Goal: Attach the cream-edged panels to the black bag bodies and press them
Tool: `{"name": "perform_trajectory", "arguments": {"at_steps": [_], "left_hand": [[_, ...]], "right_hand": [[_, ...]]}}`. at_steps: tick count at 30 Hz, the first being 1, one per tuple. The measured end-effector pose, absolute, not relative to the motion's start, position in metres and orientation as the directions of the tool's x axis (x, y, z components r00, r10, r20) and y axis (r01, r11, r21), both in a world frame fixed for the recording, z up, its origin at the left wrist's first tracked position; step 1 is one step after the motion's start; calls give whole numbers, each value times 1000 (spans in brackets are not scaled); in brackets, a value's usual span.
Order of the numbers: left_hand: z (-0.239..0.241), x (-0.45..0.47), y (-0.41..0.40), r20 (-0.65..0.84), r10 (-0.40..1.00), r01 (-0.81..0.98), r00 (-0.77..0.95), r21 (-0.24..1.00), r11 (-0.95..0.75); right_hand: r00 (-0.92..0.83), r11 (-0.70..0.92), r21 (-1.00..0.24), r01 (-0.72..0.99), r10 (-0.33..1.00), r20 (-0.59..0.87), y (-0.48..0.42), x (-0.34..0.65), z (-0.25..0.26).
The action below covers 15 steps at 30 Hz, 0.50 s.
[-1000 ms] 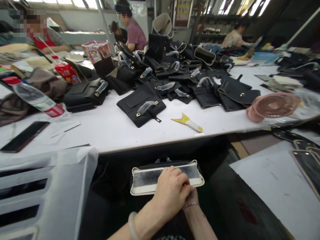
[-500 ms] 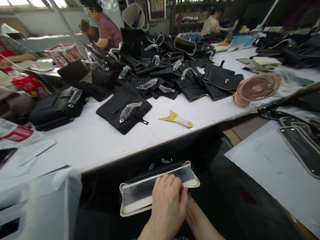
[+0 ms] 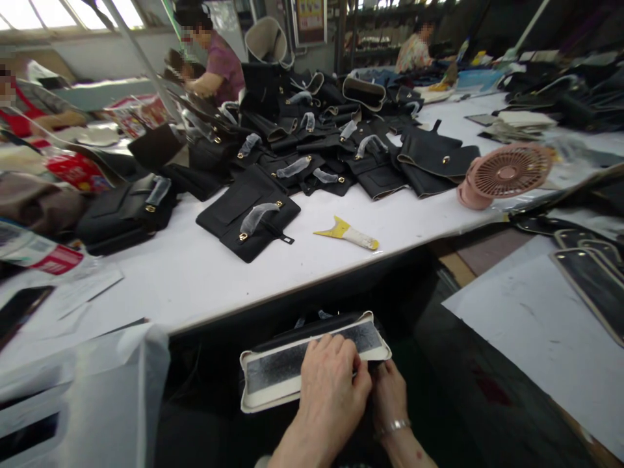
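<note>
In front of me below the table edge is a black bag [image 3: 266,375], its long cream-edged side with a dark strip turned up. Clear-wrapped handle parts show at its far side. Over the near edge of this side lies my left hand [image 3: 334,374], its fingers bent over the strip and its thumb pressed to the edge. My right hand [image 3: 390,393], with a bracelet at the wrist, grips under the bag's right corner; its fingertips are partly hidden there.
A white table [image 3: 234,286] stretches ahead, bearing a heap of black bags [image 3: 302,136], a flat black bag [image 3: 248,211], a yellow forked tool [image 3: 346,233] and a pink fan [image 3: 507,172]. Black panels [image 3: 592,292] lie at right. Co-workers sit beyond.
My right hand has moved from beneath my left hand to the bag's right corner. The left hand stays on the edge, and the view has shifted slightly.
</note>
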<state>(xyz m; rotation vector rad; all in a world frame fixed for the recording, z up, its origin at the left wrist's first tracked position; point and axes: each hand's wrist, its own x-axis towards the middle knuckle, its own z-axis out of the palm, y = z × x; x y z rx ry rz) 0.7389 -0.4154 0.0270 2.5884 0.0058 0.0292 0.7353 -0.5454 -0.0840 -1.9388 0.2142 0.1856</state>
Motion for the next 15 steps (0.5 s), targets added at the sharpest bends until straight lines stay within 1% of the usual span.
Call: {"name": "perform_trajectory", "arguments": {"at_steps": [1,2,3,4,5,6,7,9,11,15], "left_hand": [[27,738,-416,30,5,-12,1000,519,-855],[27,738,-416,42,1,-21,999,513,-858],[27,737,-416,52,-2,-28,999,507,-861],[27,736,-416,62,-3,-34,998,503,-864],[27,735,-417,71,-2,-37,997,499,-866],[27,735,-417,81,3,-38,997,499,-866],[27,734,-417,89,9,-38,996,501,-864],[26,732,-416,100,19,-35,995,512,-858],[26,730,-415,103,11,-43,995,511,-858],[27,725,-413,99,-47,-89,994,485,-870]], "right_hand": [[971,-382,-894,-237,-136,-199,-552,728,-76],[978,-426,-887,-178,-179,-110,-559,721,-66],[985,-488,-871,-65,-172,23,-565,713,-57],[978,-548,-832,87,-113,176,-569,706,-48],[945,-594,-763,253,-18,327,-571,700,-41],[890,-619,-675,402,90,447,-571,696,-37],[835,-628,-592,506,182,520,-569,694,-34],[759,-650,-463,602,287,584,-564,695,-35],[729,-691,-374,619,327,602,-558,699,-39],[720,-745,-284,603,355,597,-552,701,-43]]}}
